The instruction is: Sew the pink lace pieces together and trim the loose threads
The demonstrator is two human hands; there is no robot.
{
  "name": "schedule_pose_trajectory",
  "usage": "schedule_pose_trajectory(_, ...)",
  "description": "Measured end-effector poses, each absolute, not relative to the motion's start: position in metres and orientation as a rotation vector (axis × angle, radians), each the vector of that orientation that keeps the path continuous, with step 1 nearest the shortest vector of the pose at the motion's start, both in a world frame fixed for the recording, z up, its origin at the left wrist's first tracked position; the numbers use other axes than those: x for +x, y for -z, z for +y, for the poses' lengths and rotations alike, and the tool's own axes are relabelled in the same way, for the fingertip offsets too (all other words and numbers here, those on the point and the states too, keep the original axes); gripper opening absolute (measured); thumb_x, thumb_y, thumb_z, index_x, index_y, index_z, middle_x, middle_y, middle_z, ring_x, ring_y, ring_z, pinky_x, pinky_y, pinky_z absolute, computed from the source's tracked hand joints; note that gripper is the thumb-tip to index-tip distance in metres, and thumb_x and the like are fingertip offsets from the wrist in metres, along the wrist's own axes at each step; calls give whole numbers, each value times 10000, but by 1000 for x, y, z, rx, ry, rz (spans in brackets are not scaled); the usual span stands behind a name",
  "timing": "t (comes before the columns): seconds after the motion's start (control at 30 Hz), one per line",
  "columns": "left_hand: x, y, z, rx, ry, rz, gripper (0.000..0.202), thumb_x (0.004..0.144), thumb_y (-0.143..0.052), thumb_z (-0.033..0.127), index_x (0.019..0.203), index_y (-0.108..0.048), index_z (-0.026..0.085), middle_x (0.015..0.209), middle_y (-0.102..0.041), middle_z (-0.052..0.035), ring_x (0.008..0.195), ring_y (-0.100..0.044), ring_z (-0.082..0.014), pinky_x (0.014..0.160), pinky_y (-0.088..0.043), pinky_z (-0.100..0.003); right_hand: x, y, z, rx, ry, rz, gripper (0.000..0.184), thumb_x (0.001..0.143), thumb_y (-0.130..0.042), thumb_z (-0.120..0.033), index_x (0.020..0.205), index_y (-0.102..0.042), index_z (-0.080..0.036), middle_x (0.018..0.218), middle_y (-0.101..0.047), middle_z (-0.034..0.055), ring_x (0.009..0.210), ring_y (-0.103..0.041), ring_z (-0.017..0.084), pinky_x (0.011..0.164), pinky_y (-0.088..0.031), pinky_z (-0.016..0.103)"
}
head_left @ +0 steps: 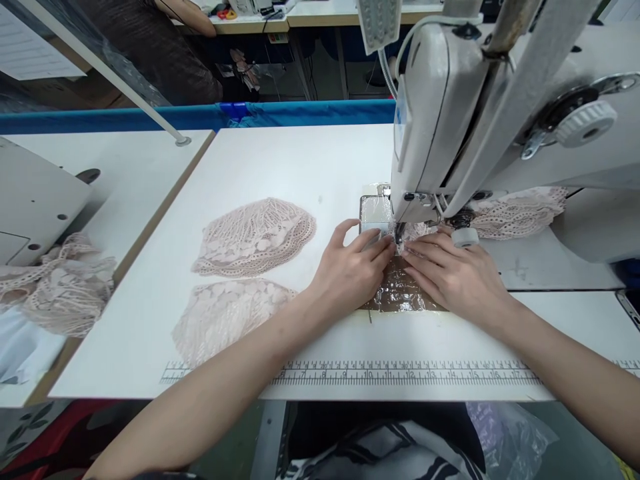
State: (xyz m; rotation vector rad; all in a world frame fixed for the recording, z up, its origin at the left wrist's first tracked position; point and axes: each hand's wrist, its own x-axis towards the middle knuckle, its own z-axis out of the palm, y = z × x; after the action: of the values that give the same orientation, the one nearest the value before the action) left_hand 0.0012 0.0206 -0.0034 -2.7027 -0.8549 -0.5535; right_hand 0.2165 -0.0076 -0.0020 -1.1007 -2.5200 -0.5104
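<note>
Both hands rest at the needle of a white sewing machine (450, 113). My left hand (350, 270) lies on the table with its fingers stretched toward the presser foot, fingertips pressing a small piece of pale pink lace (411, 233). My right hand (453, 270) lies flat from the other side, fingers pressing the same lace under the foot. More of this lace (520, 212) trails out behind the machine arm. A shiny brown patch (400, 290) on the table shows between the two hands.
Two pink lace pieces lie left of my hands, one farther (255, 237) and one nearer (225, 317). A printed ruler (380, 373) runs along the table's front edge. A lace pile (60, 283) sits on the left table. A person in dark clothes (165, 47) is behind.
</note>
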Motion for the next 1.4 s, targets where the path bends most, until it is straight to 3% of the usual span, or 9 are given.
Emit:
schedule_pose_trajectory(0.73,5,8,30,-2703,563,-1041,379,924,-402,122,1231,-624,136,1239,-663,-91,1173,-581,-269,1059,-314,-521,220,-1,-4,-1236,524,-2544,294,970,-471,-263,1150,-670,-142,1176,-693,69,979,-644,232,944,-452,423)
schedule_pose_trajectory(0.87,2,6,28,-2671,584,-1050,354,933,-403,128,1208,-626,120,1208,-681,-86,1144,-601,-256,1053,-312,-488,223,2,-3,-1269,429,-2532,293,965,-457,-224,1144,-677,-150,1172,-690,108,964,-655,242,890,-479,425)
schedule_pose_trajectory(0.97,2,3,23,-2678,641,-1061,307,946,-435,163,1174,-638,131,1165,-702,-78,1102,-624,-248,1017,-341,-466,223,3,-4,-1351,299,-2509,365,938,-439,-143,1257,-616,-159,1161,-689,125,936,-658,264,793,-504,424)
schedule_pose_trajectory(1.07,4,-1,16,-2769,718,-972,309,946,-493,236,1218,-605,141,1193,-690,-76,1104,-622,-242,940,-407,-418,224,-2,-6,-1461,0,-2397,418,894,-424,-90,1254,-617,-183,1097,-706,109,872,-659,253,694,-511,390)
schedule_pose_trajectory(1.2,7,-11,6,-3170,877,-904,489,852,-645,305,1303,-524,160,1261,-647,-104,1180,-581,-246,1009,-400,-434,227,-20,-9,-1291,-1045,-2164,207,866,-527,-216,984,-697,-223,909,-713,26,739,-647,172,598,-496,289)
schedule_pose_trajectory(1.3,4,-21,6,-3633,1066,-1158,473,776,-698,216,1224,-564,152,1055,-713,-82,968,-665,-196,928,-487,-387,230,-32,-9,-1114,-1629,-1914,178,845,-618,-309,990,-683,-227,874,-693,10,668,-614,128,562,-472,253)
schedule_pose_trajectory(1.4,-2,-28,11,-3888,1174,-1659,243,784,-683,208,1021,-654,162,957,-712,-58,823,-677,-154,719,-541,-286,230,-33,-8,-1150,-1732,-1766,238,825,-673,-348,1033,-675,-233,929,-681,19,664,-585,108,566,-464,248)
